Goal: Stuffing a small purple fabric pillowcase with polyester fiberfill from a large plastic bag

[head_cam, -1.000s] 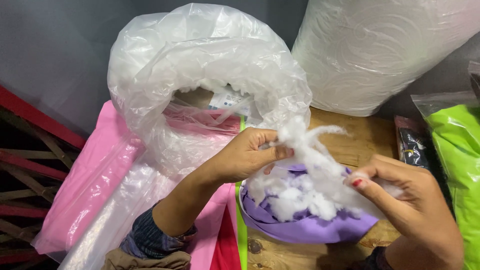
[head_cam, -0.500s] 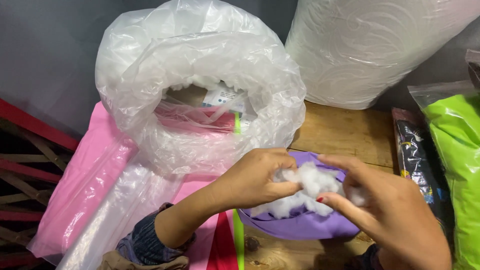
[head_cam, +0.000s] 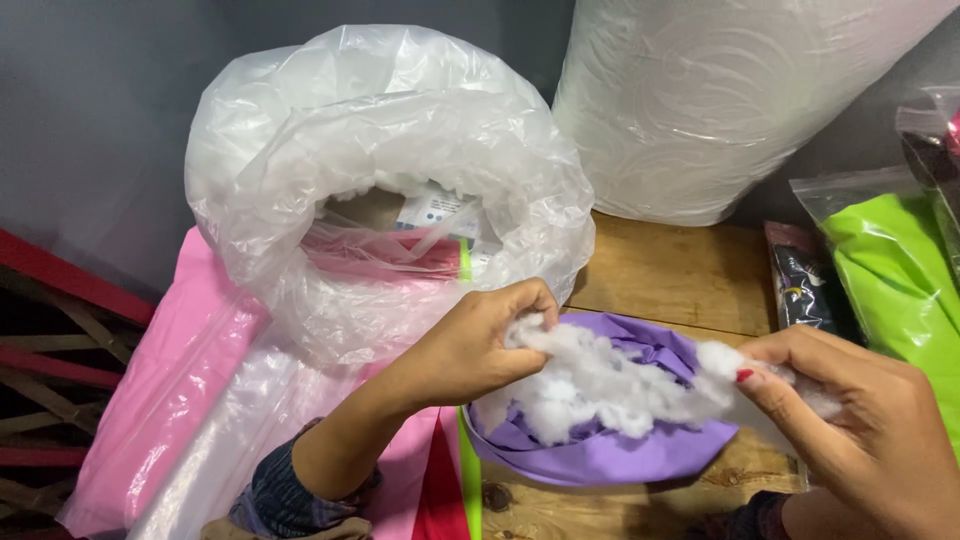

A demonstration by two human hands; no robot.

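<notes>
My left hand [head_cam: 470, 345] and my right hand [head_cam: 850, 420] each pinch one end of a clump of white fibre stuffing [head_cam: 600, 385], stretched between them. The clump hangs just above a purple fabric piece [head_cam: 610, 455] that lies on the wooden table [head_cam: 660, 270] with more stuffing resting in it. Behind my left hand stands a big clear plastic bag [head_cam: 390, 190], rolled open at the mouth, with a little stuffing clinging inside.
A large white roll of wadding [head_cam: 720, 100] stands at the back right. Green fabric in a clear bag [head_cam: 890, 260] and a dark packet [head_cam: 800, 280] lie at the right. Pink fabric in plastic [head_cam: 170, 380] lies at the left, beside red wooden slats [head_cam: 60, 330].
My hands have moved apart, pulling the stuffing clump wider between them. The view has shifted slightly.
</notes>
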